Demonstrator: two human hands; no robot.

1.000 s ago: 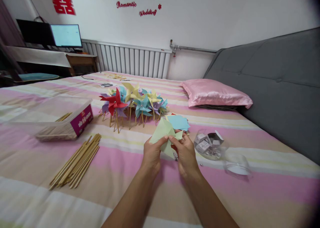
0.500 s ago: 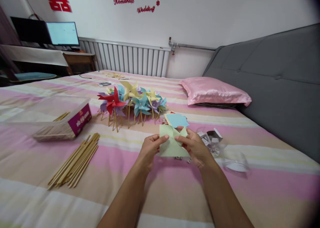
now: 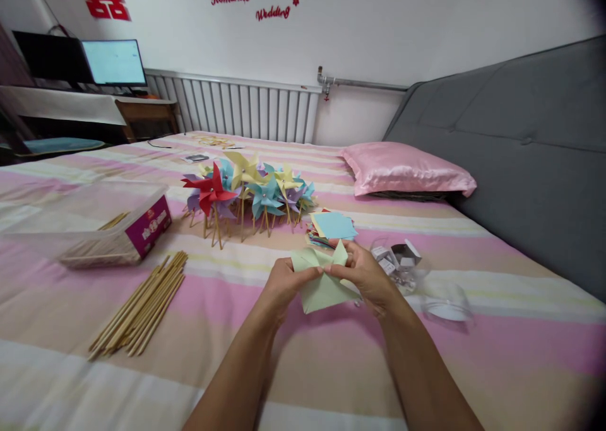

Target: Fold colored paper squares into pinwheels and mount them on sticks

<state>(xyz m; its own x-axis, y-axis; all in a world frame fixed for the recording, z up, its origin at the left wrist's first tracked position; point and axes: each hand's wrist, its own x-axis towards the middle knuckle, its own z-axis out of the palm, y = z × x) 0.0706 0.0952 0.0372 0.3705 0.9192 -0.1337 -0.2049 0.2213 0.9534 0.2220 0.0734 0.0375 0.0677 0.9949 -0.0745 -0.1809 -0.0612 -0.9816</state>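
1. The left hand (image 3: 283, 284) and the right hand (image 3: 368, 278) pinch a pale green paper (image 3: 322, 283) between them, fingers closed on its folded corners, just above the striped bed (image 3: 331, 368).
2. A bundle of wooden sticks (image 3: 142, 305) lies on the bed to the left of the hands.
3. To the right sits a clear jar (image 3: 400, 264) lying on its side, with its lid (image 3: 447, 305) just beside it.
4. A stack of coloured paper squares (image 3: 331, 227) lies just beyond the hands.
5. Farther left stands a clear box (image 3: 95, 226) holding more sticks.
6. Finished pinwheels (image 3: 246, 191) cluster behind the stack.
7. A pink pillow (image 3: 407, 172) rests against the grey headboard (image 3: 521, 134).
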